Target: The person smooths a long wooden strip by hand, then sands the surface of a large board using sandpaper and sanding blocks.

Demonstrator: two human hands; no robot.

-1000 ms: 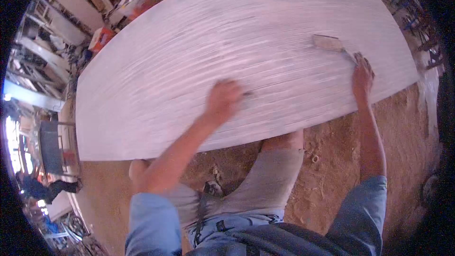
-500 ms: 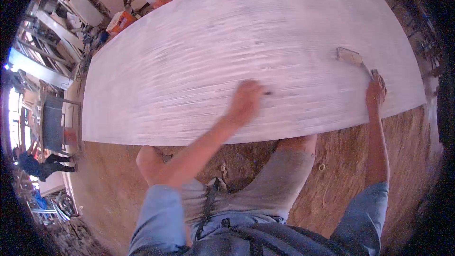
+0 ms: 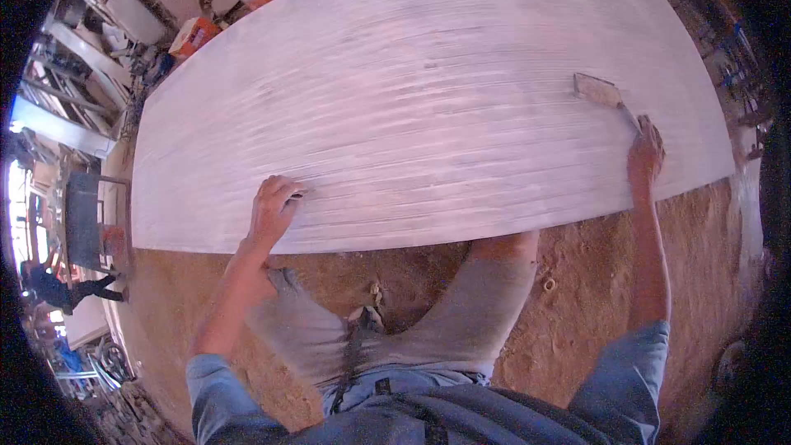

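Note:
A large board (image 3: 395, 132) with a streaky white coating lies across my front. My left hand (image 3: 274, 204) is closed near its front left edge, fingers down at the surface. A thin, dark-edged piece (image 3: 297, 194) shows at those fingertips, too small to name. On the right, my right hand (image 3: 647, 152) grips the handle of a putty knife with a broad, whitish, coated head (image 3: 597, 90). That head points up and left over the board; whether it touches the surface I cannot tell.
Orange boxes (image 3: 194, 36) and clutter line the far left side. Planks (image 3: 115, 4) lean at the upper left. Another person (image 3: 51, 287) is at the far left near a dark panel (image 3: 83, 220). Brown ground (image 3: 568, 321) and a small ring (image 3: 550, 284) lie below the board.
My left hand has swept left and toward me across the board, from near the middle to the front left. My right hand holds the putty knife in about the same place.

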